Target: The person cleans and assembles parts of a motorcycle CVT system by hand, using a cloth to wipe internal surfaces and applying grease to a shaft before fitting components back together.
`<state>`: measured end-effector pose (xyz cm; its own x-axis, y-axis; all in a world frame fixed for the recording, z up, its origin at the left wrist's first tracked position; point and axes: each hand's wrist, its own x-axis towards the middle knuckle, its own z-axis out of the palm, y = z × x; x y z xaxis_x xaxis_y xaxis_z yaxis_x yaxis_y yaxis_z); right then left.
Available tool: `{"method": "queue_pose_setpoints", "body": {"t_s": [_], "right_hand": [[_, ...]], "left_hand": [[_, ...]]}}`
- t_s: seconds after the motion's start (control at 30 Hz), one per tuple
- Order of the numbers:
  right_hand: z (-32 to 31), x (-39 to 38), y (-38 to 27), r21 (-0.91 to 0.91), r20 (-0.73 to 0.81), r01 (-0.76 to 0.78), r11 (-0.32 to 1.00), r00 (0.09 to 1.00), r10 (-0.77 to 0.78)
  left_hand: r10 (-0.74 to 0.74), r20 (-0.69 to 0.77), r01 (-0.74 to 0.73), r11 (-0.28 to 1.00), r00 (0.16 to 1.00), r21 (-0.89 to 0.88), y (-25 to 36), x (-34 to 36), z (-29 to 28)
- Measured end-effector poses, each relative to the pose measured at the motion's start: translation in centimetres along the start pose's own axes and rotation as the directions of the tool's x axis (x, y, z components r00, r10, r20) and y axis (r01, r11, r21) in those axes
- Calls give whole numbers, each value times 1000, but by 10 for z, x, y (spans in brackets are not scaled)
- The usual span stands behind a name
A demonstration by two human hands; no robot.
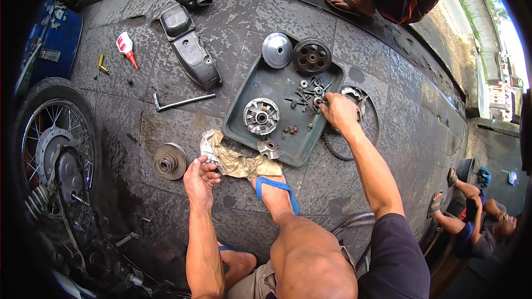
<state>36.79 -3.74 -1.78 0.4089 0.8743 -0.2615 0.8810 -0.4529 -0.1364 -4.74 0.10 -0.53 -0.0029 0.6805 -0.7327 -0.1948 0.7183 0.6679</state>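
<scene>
My right hand (339, 112) reaches over the right side of a dark green tray (282, 82). Its fingers are closed at a heap of bolts and nuts (310, 93); what they grip is too small to make out. My left hand (200, 182) hovers palm inward with loosely curled, parted fingers, and nothing shows in it. Just beyond it lies crumpled brown paper or cloth (239, 165). The tray also holds a finned round pulley part (261, 116) and a small metal piece (269, 149). A shiny disc (277, 50) and a dark drum with holes (312, 56) lie at its far edge.
A black drive belt (337, 156) lies right of the tray. To the left are a stepped pulley (170, 161), socket wrench (183, 103), engine cover (194, 55), white-and-red bottle (126, 47) and motorcycle wheel (54, 135). One person's foot (350, 4) is ahead; another person (476, 216) sits right.
</scene>
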Motion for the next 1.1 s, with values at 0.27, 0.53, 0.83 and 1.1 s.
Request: {"method": "queue_pose_setpoints", "body": {"t_s": [0.27, 0.53, 0.83, 1.1], "right_hand": [[23, 13, 4, -189, 4, 137, 972, 990, -139], [-6, 33, 39, 220, 371, -293, 931, 907, 198], [-23, 10, 32, 477, 653, -597, 646, 732, 195], [-12, -17, 17, 547, 794, -773, 321, 601, 95]], "left_hand": [[39, 20, -41, 993, 999, 108, -6, 3, 9], [361, 273, -447, 614, 892, 650, -38, -13, 59], [315, 779, -801, -89, 541, 592, -42, -5, 99], [271, 788, -810, -49, 552, 584, -33, -13, 112]]}}
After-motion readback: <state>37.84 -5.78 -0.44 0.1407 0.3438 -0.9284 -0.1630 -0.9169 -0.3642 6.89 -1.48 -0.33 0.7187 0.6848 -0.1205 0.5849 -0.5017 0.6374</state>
